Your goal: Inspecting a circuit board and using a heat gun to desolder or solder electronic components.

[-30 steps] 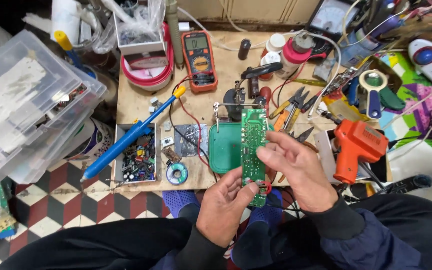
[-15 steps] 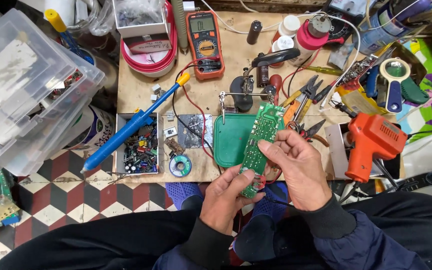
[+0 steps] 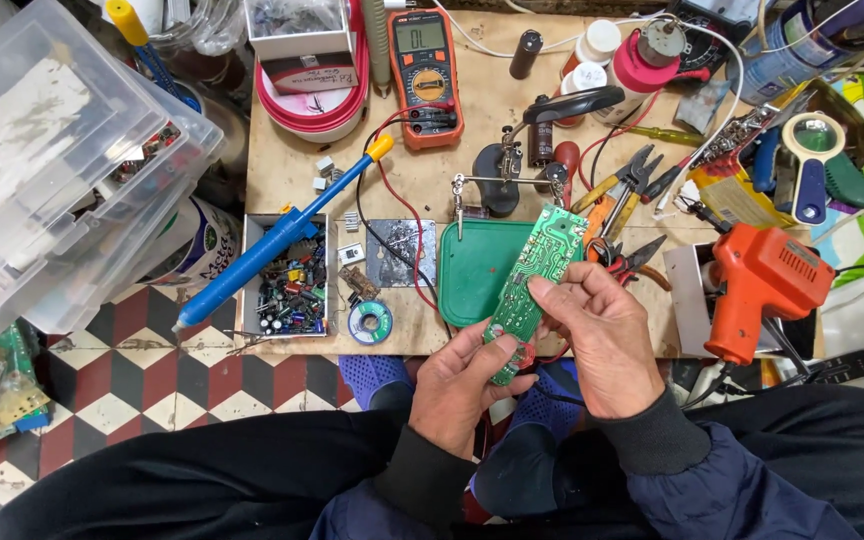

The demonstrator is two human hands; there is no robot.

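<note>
Up close, a long green circuit board [image 3: 524, 290] is held slanted above the near edge of the wooden worktable [image 3: 472, 120], its upper end over a green plastic tray [image 3: 477, 270]. The left hand [image 3: 462, 392] pinches the board's lower end between thumb and fingers, hiding that end. The right hand [image 3: 597, 335] grips the board's right edge near the middle, fingertips on its face. Its tiny parts are too small to make out. Just right lie red-handled pliers [image 3: 632, 262] and an orange soldering gun [image 3: 762, 290]. To the left sit a box of small components [image 3: 292, 290], with a blue desoldering pump [image 3: 272, 240] lying across it. Farther back stands an orange multimeter [image 3: 424, 75].
</note>
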